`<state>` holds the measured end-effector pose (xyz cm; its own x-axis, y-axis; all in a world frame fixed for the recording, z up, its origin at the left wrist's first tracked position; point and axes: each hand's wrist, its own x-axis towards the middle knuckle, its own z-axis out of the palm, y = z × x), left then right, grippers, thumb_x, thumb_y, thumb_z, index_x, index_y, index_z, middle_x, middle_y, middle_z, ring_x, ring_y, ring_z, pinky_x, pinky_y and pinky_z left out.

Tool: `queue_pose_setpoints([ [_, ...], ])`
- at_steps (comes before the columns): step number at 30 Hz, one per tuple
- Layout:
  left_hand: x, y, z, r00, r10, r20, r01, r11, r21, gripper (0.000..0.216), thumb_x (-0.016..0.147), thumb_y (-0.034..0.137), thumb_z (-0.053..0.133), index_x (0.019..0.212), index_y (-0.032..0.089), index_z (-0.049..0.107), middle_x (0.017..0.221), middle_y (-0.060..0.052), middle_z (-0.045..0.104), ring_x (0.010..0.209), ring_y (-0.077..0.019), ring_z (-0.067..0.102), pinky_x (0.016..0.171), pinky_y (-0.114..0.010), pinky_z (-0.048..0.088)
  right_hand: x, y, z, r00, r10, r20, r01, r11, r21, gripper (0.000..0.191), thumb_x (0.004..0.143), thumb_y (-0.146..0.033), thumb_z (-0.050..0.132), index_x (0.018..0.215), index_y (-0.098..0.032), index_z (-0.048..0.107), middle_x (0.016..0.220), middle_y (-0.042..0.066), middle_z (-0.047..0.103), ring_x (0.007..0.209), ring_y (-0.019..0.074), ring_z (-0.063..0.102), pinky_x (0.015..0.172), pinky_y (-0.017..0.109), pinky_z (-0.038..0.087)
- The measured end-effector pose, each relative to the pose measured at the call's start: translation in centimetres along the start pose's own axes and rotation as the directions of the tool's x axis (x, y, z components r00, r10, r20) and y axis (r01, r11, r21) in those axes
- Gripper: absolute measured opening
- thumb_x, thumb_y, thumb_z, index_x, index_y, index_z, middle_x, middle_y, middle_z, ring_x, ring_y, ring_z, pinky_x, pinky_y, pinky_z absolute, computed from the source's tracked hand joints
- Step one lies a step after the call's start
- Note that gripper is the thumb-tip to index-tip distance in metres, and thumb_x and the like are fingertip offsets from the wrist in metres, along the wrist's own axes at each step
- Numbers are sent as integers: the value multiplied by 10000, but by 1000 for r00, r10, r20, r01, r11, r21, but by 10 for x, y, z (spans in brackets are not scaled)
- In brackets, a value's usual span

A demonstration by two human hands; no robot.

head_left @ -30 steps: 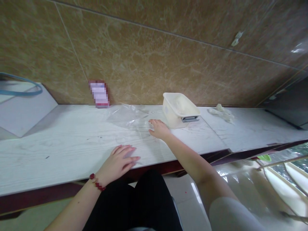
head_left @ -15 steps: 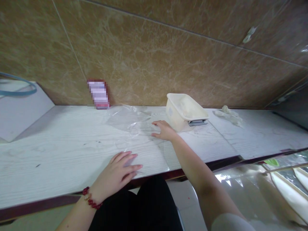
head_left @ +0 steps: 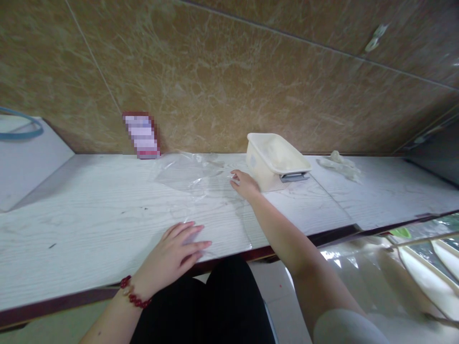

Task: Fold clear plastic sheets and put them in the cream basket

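Plastic bag (head_left: pixel 179 174) near tub (head_left: pixel 263 174), left fingers (head_left: pixel 197 245) spread, right fingers (head_left: pixel 239 174) nearly together, hold unclear

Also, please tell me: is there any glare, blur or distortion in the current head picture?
Head view, middle: small glints on the clear plastic film; head view, right side: the wall looks stretched and soft; head view, left of centre: the red-edged object is pixelated, details unreadable.

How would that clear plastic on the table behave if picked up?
The clear plastic would probably flop, since it lies loosely wrinkled. It looks thin and see-through, so likely light. Its glossy glints suggest it might be slippery.
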<state>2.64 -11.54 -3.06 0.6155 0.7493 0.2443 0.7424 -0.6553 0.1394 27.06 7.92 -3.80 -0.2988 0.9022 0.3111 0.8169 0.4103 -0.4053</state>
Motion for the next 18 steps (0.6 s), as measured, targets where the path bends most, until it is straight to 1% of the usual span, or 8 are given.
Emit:
queue_pose_setpoints([
  [2, 0, 0, 0, 1000, -3, 0, 3, 1000, -3, 307, 833, 356, 453, 1121, 411, 544, 1242, 14, 509, 1164, -221, 405, 968, -423, 325, 2, 3, -1, 997, 56, -51, -57, 998, -7, 342, 750, -229, 554, 1088, -204, 516, 958, 53, 620, 853, 169, 573, 754, 306, 453],
  [4, 0, 0, 0, 1000, -8, 2, 8, 1000, -5, 306, 834, 362, 450, 1121, 411, 543, 1243, 13, 509, 1164, -220, 405, 967, -422, 326, 2, 5, -4, 992, 64, -112, -66, 998, -8, 303, 762, -212, 531, 1064, -189, 534, 978, 66, 616, 871, 172, 574, 777, 317, 454],
  [5, 0, 0, 0, 1000, -11, 4, 11, 1000, -6, 306, 835, 364, 449, 1122, 411, 543, 1244, 12, 508, 1166, -220, 403, 965, -422, 327, 2, 4, -6, 990, 48, -136, -49, 999, -1, 278, 776, -216, 511, 1050, -183, 545, 983, 71, 616, 885, 174, 575, 790, 321, 454],
  [7, 0, 0, 0, 1000, -14, 6, 14, 1000, -10, 307, 836, 367, 448, 1125, 414, 539, 1249, 13, 504, 1170, -221, 398, 961, -425, 329, -1, 2, -9, 989, -30, -146, 35, 999, 37, 256, 807, -248, 471, 1037, -182, 563, 1001, 72, 621, 925, 170, 573, 825, 319, 450],
  [9, -1, -1, 1, 1000, -12, 3, 12, 1000, -19, 306, 835, 366, 452, 1124, 418, 538, 1254, 17, 500, 1174, -221, 395, 961, -427, 327, -6, -4, -10, 984, -163, -71, 169, 981, 96, 260, 823, -275, 454, 1033, -188, 579, 1034, 63, 626, 975, 156, 568, 865, 301, 440],
  [12, -1, -2, 2, 1000, -8, -15, 8, 999, -39, 300, 830, 356, 463, 1112, 412, 551, 1253, 19, 500, 1174, -220, 395, 970, -422, 319, -13, -14, -8, 932, -346, 103, 328, 931, 162, 267, 830, -250, 439, 1036, -190, 598, 1100, 56, 614, 1050, 137, 546, 933, 290, 405],
  [14, -1, -1, 2, 1000, -11, -25, 9, 999, -47, 295, 828, 351, 468, 1103, 406, 560, 1249, 19, 505, 1173, -218, 396, 972, -415, 319, -15, -19, -4, 903, -394, 173, 371, 916, 150, 296, 834, -200, 411, 1068, -182, 590, 1151, 65, 587, 1112, 139, 507, 987, 315, 357],
  [18, -1, -1, 2, 1000, -11, -21, 10, 999, -38, 294, 832, 356, 460, 1104, 406, 559, 1250, 16, 502, 1174, -219, 393, 969, -419, 322, -17, -23, 3, 886, -393, 246, 389, 919, 68, 373, 830, -157, 385, 1176, -160, 524, 1242, 88, 514, 1192, 156, 431, 1033, 356, 297],
])
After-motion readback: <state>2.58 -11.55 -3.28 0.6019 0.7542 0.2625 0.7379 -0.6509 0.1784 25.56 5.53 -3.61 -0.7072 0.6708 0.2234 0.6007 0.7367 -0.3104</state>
